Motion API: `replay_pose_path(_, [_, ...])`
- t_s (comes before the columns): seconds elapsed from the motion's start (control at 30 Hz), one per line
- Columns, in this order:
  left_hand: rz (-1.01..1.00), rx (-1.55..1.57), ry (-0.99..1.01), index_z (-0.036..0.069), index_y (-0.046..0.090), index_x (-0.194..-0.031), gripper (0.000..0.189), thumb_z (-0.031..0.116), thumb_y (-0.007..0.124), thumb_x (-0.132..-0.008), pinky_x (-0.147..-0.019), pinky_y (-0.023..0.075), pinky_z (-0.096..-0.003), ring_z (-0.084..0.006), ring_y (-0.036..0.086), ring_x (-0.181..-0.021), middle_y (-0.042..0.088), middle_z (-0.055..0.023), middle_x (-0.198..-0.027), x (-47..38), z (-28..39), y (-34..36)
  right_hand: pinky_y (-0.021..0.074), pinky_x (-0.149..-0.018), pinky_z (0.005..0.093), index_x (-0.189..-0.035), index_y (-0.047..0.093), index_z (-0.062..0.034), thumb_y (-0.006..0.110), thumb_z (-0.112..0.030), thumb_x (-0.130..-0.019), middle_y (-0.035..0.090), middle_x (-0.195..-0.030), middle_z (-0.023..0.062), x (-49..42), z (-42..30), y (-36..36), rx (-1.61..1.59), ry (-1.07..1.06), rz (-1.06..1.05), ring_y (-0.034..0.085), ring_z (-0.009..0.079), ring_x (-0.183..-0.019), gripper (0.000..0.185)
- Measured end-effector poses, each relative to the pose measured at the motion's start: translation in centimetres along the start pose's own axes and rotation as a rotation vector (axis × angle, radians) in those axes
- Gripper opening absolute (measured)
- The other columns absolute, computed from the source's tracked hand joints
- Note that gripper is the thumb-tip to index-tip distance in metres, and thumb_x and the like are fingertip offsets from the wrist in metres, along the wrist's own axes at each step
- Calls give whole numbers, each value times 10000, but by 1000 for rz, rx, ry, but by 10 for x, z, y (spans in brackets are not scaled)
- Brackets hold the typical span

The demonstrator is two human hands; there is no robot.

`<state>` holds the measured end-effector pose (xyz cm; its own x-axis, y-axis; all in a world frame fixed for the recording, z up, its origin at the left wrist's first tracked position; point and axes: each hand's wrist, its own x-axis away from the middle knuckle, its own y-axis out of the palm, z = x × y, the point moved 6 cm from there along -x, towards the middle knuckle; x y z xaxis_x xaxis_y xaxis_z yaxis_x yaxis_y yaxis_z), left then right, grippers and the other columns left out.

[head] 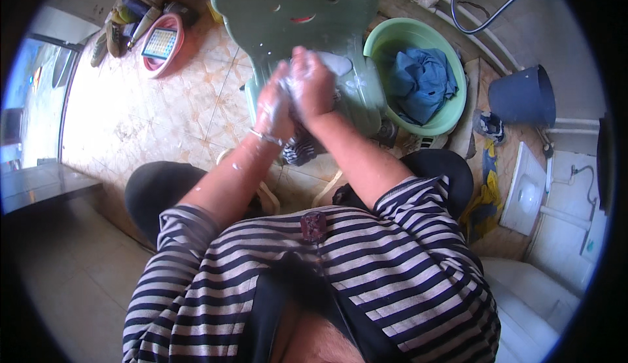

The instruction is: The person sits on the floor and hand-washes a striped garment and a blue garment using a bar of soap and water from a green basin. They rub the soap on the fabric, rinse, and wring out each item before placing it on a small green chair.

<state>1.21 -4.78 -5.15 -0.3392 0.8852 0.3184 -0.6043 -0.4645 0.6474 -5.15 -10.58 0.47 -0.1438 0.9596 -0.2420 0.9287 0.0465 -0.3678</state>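
Observation:
My left hand [275, 110] and my right hand [312, 85], both lathered with white foam, are pressed together above the seat of a green plastic chair [274, 9]. Between them they grip a dark-and-white striped cloth [299, 152], whose lower end hangs out below my wrists. Most of the cloth is hidden by my hands. A whitish, smooth-edged object [336, 62], perhaps a bar of soap, lies on the seat just beyond my right hand. Water and suds wet the seat. A bracelet circles my left wrist.
Right of the chair stands a green basin [375, 39] holding blue cloth [424, 83]. Farther right are a dark blue bucket [515, 97] and a squat toilet [526, 191]. A metal hose [471, 30] hangs near wall pipes. At left are a pink basin [177, 31] and shoes [113, 39].

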Motion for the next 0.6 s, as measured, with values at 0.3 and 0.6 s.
replay_pose_path(0.3, [179, 147, -125, 41, 565, -1014, 365, 376, 502, -884, -702, 458, -320, -210, 563, -748, 590, -78, -825, 4, 1, 5, 460, -543, 441, -713, 564, -33, 496, -337, -886, 586, -645, 202, -9, 16, 8, 10, 6, 4, 579, 384, -592, 355])
replay_pose_path(0.6, [15, 257, -257, 64, 600, -928, 336, 375, 478, -896, -677, 508, -367, -223, 620, -705, 651, -86, -817, 1, -1, 21, 416, -558, 410, -668, 539, -17, 501, -331, -895, 561, -637, 192, -30, 28, -1, -68, 86, -50, 521, 352, -586, 389])
